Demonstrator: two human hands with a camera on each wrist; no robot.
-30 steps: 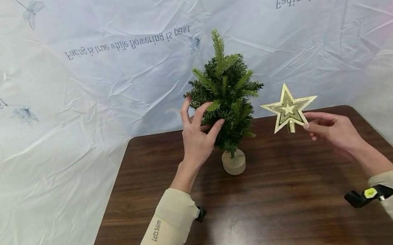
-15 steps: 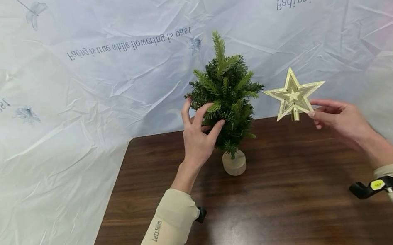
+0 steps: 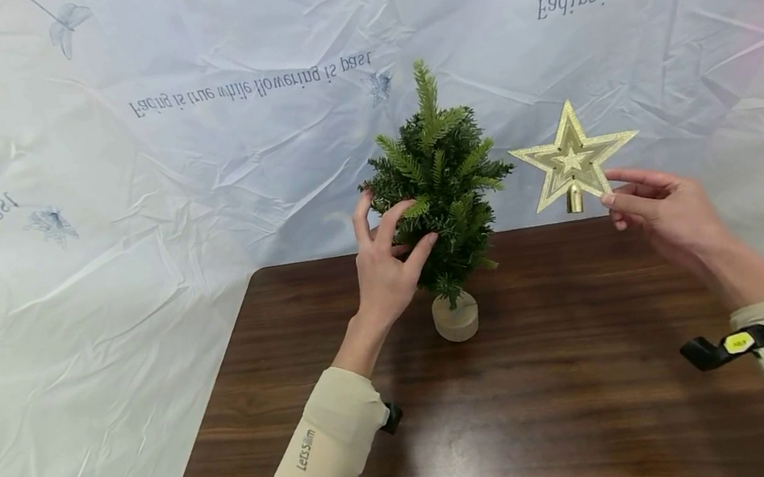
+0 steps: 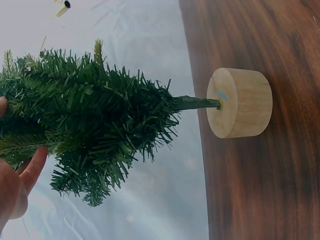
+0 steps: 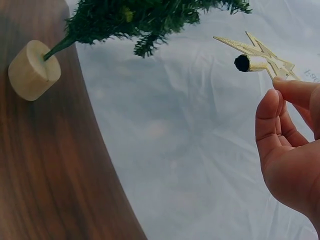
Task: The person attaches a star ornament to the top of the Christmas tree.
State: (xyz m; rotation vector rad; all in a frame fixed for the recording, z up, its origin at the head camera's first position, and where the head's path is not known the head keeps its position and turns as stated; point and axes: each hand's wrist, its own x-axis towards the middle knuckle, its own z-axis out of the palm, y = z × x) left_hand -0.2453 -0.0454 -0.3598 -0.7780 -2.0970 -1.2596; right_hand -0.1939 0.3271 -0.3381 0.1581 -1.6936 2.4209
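A small artificial Christmas tree [image 3: 442, 157] stands upright on its round wooden base [image 3: 455, 319]. My left hand [image 3: 384, 275] holds the tree's left side, fingers bent among the branches and thumb at the front; some fingertips are hidden by foliage. My right hand [image 3: 680, 221] pinches the lower right point of a gold star tree topper [image 3: 571, 161] between thumb and fingers. The star is in the air right of the tree, apart from it, its short socket [image 3: 574, 200] pointing down. The right wrist view shows the socket's dark hollow end [image 5: 242, 63].
The tree's base rests on a dark brown wooden table [image 3: 563, 376], towards its far edge. Behind and at the sides hangs a wrinkled pale sheet [image 3: 255, 167] with printed lettering, close behind the tree.
My right hand has raised the star topper and shifted it slightly to the right. The left hand and the tree have stayed practically where they were.
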